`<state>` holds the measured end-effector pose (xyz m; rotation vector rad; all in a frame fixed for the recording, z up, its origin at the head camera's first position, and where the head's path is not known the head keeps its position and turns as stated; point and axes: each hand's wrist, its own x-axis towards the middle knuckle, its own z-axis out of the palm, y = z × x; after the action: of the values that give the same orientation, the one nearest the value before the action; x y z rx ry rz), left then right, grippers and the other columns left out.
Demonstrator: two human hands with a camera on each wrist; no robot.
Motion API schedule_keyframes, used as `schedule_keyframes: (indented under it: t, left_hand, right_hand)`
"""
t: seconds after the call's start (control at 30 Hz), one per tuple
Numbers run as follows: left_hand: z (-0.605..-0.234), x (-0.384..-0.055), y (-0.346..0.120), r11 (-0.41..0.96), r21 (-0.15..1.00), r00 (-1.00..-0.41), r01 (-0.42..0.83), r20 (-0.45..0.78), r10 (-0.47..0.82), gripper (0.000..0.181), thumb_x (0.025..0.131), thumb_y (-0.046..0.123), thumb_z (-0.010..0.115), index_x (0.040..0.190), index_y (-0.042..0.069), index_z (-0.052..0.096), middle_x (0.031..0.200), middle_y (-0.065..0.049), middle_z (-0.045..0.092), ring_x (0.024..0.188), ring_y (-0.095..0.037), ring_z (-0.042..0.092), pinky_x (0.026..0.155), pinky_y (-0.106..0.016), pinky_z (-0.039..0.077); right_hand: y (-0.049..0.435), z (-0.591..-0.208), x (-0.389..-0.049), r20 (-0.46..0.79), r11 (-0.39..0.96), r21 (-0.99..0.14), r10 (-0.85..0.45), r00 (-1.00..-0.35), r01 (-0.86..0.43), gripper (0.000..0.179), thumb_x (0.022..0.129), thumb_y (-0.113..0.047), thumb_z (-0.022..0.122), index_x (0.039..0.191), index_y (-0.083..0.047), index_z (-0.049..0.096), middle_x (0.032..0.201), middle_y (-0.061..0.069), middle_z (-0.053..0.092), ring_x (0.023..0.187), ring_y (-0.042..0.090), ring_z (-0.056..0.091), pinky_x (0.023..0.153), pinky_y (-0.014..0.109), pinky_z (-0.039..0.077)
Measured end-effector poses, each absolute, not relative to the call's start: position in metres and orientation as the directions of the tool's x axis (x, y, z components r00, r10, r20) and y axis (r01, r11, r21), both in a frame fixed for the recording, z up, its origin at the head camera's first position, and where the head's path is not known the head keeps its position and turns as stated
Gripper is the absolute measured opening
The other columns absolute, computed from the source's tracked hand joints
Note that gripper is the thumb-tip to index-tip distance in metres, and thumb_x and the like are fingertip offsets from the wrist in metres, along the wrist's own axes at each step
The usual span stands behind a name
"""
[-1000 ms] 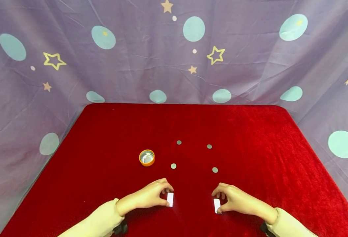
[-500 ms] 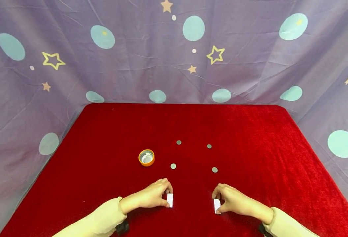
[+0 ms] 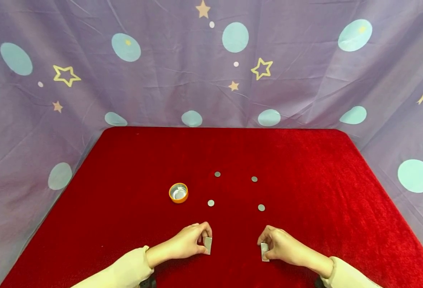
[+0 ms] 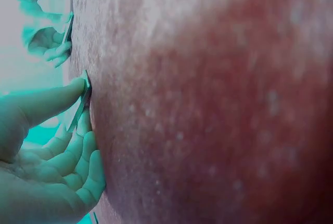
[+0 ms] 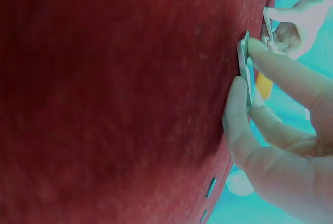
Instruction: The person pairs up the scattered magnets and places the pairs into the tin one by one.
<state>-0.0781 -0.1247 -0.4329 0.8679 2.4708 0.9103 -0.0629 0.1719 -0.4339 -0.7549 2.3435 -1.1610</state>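
Note:
My left hand [image 3: 186, 242] pinches a small, thin rectangular plate [image 3: 208, 245] between thumb and fingers, near the front of the red cloth. Opposite it, my right hand [image 3: 287, 246] grips a matching plate [image 3: 265, 252] the same way. Both plates look grey and silvery in the head view. In the left wrist view, the left plate [image 4: 79, 107] is tilted, with the thumb against its upper end. The right wrist view shows the right plate [image 5: 244, 62] held close to the cloth, thumb at one end and a finger beside it.
Several grey discs, among them a near left disc [image 3: 210, 203] and a near right disc [image 3: 261, 207], lie beyond the hands. An orange-rimmed round tin [image 3: 178, 200] stands left of them. A patterned purple curtain [image 3: 168, 64] surrounds the red-covered table [image 3: 305, 160].
Both plates have gone from bright white to dull grey, apparently tipping in the fingers. The hands have barely shifted. The discs and tin stay where they were.

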Motion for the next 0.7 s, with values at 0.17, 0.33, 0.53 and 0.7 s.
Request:
schedule_keyframes:
  t: [0.17, 0.33, 0.53, 0.7]
  left_hand:
    - [-0.4357, -0.0767, -0.1239, 0.575, 0.731, -0.757, 0.368, -0.124, 0.642, 0.029, 0.07, 0.005, 0.071, 0.089, 0.012, 0.051, 0.074, 0.008, 0.053, 0.065, -0.001, 0.045, 0.059, -0.016, 0.04]
    - [-0.4353, -0.0758, -0.1243, 0.53, 0.798, -0.769, 0.285, -0.139, 0.623, 0.022, 0.073, -0.001, 0.067, 0.089, 0.007, 0.054, 0.074, 0.002, 0.057, 0.063, -0.001, 0.049, 0.056, -0.017, 0.044]
    - [-0.4346, -0.0747, -0.1249, 0.473, 0.869, -0.787, 0.146, -0.187, 0.588, 0.017, 0.075, -0.003, 0.064, 0.089, 0.001, 0.056, 0.076, -0.003, 0.058, 0.064, -0.006, 0.053, 0.056, -0.017, 0.045]
    - [-0.4345, -0.0747, -0.125, 0.402, 0.914, -0.796, 0.042, -0.212, 0.566, 0.016, 0.076, -0.003, 0.063, 0.091, -0.004, 0.057, 0.077, -0.004, 0.059, 0.064, -0.008, 0.056, 0.056, -0.018, 0.047]
  right_hand:
    - [0.1711, -0.4353, -0.0608, -0.151, 0.492, -0.847, -0.588, -0.795, -0.203, 0.021, 0.069, 0.002, 0.069, 0.088, 0.001, 0.063, 0.076, -0.002, 0.058, 0.063, 0.0, 0.048, 0.054, 0.019, 0.044]
    - [0.1716, -0.4387, -0.0603, -0.186, 0.448, -0.889, -0.542, -0.82, -0.095, 0.017, 0.071, 0.004, 0.065, 0.088, 0.004, 0.063, 0.071, 0.0, 0.058, 0.06, 0.002, 0.048, 0.051, 0.018, 0.044]
    - [0.1732, -0.4405, -0.0597, -0.237, 0.387, -0.921, -0.487, -0.84, 0.035, 0.016, 0.073, 0.005, 0.06, 0.088, 0.009, 0.061, 0.072, 0.005, 0.06, 0.062, 0.009, 0.056, 0.055, 0.02, 0.049]
    - [0.1725, -0.4393, -0.0595, -0.27, 0.271, -0.951, -0.482, -0.834, 0.152, 0.019, 0.076, 0.004, 0.059, 0.091, 0.015, 0.058, 0.076, 0.009, 0.06, 0.068, 0.017, 0.061, 0.061, 0.028, 0.053]
